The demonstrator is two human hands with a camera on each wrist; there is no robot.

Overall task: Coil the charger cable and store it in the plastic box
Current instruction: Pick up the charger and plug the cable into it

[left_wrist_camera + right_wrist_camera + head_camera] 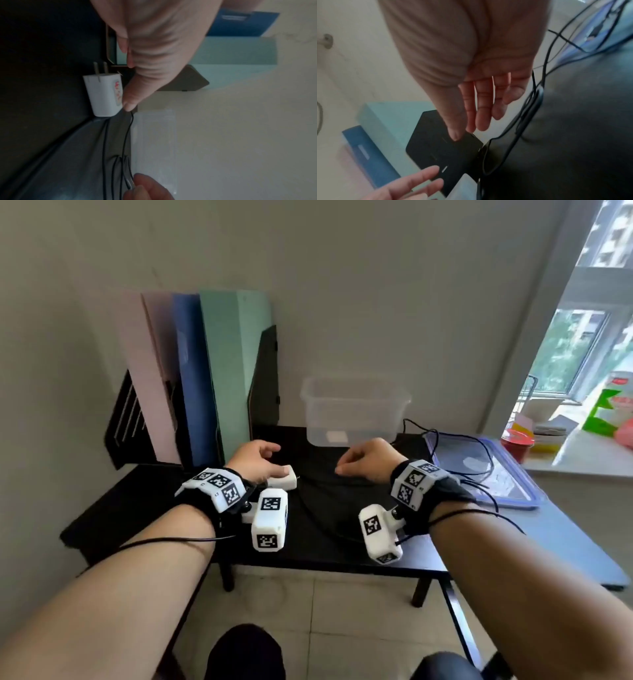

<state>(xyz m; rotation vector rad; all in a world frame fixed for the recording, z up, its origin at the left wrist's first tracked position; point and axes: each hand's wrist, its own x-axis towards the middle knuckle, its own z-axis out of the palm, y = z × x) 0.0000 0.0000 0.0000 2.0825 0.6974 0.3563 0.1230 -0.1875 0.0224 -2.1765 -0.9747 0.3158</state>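
Observation:
A white charger plug (281,480) lies on the black table (144,508), its prongs showing in the left wrist view (102,94). My left hand (274,458) hovers over it, thumb (132,97) touching the plug's side and fingers straight. The thin black cable (305,505) curves from the plug across the table toward the right, also visible as cable (520,121). My right hand (346,463) hangs above the cable with relaxed fingers (481,108); I see nothing gripped in it. The clear plastic box (352,409) stands open behind both hands.
The box's blue-rimmed lid (527,494) lies at the right with black wires looping over it. Coloured folders (205,371) stand in a black holder at the back left. A red cup (517,443) and a green carton (606,412) sit on the window sill.

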